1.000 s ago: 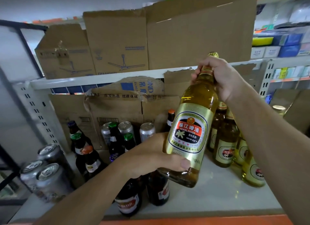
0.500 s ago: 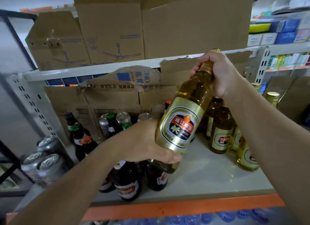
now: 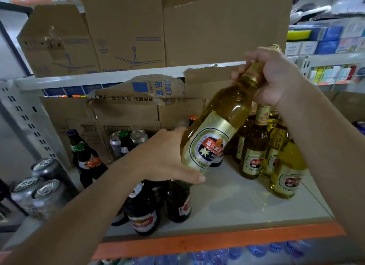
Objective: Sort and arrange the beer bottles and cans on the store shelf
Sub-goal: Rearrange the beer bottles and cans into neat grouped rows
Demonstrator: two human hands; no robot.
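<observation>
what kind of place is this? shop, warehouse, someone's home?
Most likely a small shop or its stockroom: a metal shelf with an orange edge strip, beer bottles and cans grouped on it, small boxed goods displayed to the right, cardboard boxes stacked above.

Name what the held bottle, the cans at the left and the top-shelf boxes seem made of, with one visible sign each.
The bottle: clear glossy glass, probably; it is see-through and light glints on it; its label looks like gold foil. The cans: bare metal, likely aluminium, with dull silver tops and pull tabs. The boxes: matt brown cardboard, with torn, creased edges.
</observation>
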